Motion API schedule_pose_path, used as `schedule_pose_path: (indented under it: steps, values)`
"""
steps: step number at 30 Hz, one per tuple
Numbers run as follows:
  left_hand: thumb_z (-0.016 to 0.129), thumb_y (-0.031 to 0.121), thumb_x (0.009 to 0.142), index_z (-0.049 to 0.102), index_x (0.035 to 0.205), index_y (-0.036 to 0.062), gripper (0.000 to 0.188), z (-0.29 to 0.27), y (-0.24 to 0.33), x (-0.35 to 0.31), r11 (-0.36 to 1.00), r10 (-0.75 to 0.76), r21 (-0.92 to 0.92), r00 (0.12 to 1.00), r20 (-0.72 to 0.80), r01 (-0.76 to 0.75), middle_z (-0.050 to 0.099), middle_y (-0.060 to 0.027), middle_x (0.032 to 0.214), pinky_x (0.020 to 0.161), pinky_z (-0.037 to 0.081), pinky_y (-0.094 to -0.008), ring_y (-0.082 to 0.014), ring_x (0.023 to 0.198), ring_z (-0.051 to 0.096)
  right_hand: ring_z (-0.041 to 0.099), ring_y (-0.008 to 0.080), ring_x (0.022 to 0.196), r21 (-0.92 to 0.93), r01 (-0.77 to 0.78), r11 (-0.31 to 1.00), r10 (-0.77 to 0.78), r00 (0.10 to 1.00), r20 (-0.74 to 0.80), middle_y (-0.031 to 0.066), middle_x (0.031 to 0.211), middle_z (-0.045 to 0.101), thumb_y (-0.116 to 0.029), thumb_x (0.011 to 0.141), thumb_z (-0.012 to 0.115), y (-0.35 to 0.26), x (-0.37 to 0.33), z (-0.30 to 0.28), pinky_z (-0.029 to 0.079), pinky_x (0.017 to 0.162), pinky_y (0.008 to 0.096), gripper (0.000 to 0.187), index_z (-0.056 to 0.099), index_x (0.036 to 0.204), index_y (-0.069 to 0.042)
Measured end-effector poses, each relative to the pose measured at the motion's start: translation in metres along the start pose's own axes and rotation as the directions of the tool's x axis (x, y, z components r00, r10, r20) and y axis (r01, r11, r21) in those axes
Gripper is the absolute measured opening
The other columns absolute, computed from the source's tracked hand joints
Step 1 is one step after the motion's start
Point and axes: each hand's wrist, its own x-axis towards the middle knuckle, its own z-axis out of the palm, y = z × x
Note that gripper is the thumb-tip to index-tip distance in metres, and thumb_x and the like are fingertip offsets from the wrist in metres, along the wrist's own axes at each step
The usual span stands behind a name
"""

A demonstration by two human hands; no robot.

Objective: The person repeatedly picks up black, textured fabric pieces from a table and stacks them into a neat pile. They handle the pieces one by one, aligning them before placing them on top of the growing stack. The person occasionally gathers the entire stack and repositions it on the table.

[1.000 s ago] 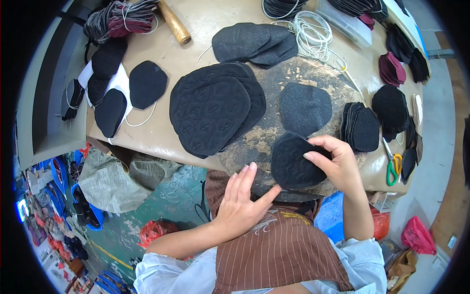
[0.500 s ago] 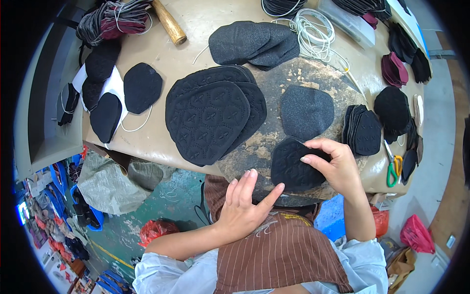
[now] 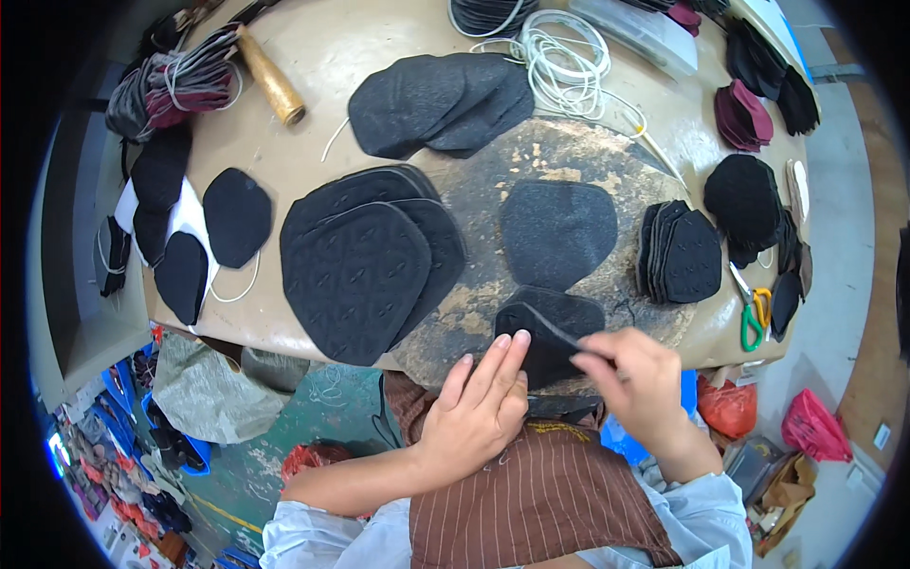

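While hands (image 3: 479, 412) fold felt (image 3: 550, 327), scissors (image 3: 755, 318) lie near.

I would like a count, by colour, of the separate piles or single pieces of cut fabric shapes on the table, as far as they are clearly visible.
Black or dark grey: 9 groups, among them the piece under the left hand and right hand, the single piece, the big quilted stack.
Maroon: 1 pile.
Total: 10 groups. Pieces inside stacks cannot be counted.

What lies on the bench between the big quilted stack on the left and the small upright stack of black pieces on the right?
In the head view, one flat dark felt piece lies alone on the worn dark patch between the quilted stack and the small stack.
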Motion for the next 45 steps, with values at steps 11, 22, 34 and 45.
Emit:
schedule_pose_path:
  steps: [11,22,34,45]
  values:
    - [0.086,0.007,0.058,0.045,0.124,0.0029,0.078,-0.027,-0.009,0.037,0.861,-0.205,-0.507,0.942,-0.267,0.044,0.061,-0.0157,0.115,0.09,0.044,-0.0401,-0.0298,0.106,0.057,0.061,0.0208,0.066,0.209,0.13,0.969,-0.123,0.991,-0.045,0.0086,0.073,0.061,-0.015,0.069,0.082,0.019,-0.007,-0.013,0.047,0.055,0.0304,0.027,0.06,0.082,-0.006]
    - [0.075,0.007,0.074,0.053,0.127,0.0048,0.058,-0.101,-0.07,0.033,0.915,-0.336,-0.033,0.717,-0.611,0.401,0.051,-0.0203,0.129,0.104,0.032,-0.0442,-0.0346,0.121,0.049,0.056,0.0362,0.105,-0.351,-0.41,0.842,0.315,0.901,-0.298,0.0189,0.115,0.055,-0.017,0.079,0.073,0.09,-0.001,-0.074,0.045,0.09,0.0389,0.059,0.048,0.128,0.003]
    - [0.079,0.034,0.071,0.051,0.135,0.0228,0.071,0.002,0.012,-0.024,0.974,-0.184,-0.131,0.983,0.004,0.183,0.014,-0.0368,0.145,0.1,0.024,-0.0623,-0.0484,0.131,0.026,0.057,0.029,0.096,-0.4,-0.406,0.822,0.243,0.884,-0.4,0.0158,0.109,0.058,-0.008,0.078,0.072,0.057,0.007,-0.072,0.044,0.087,0.0361,0.044,0.055,0.117,-0.001]
    - [0.077,0.031,0.072,0.057,0.128,0.0276,0.059,0.006,0.012,-0.036,0.968,-0.223,-0.123,0.974,-0.045,0.217,0.02,-0.0324,0.144,0.099,0.025,-0.0602,-0.042,0.13,0.031,0.055,0.0063,0.084,0.483,-0.361,0.798,0.313,0.932,0.181,0.0006,0.087,0.061,-0.005,0.082,0.071,0.025,0.02,0.003,0.046,0.075,0.0232,0.017,0.061,0.094,0.0]
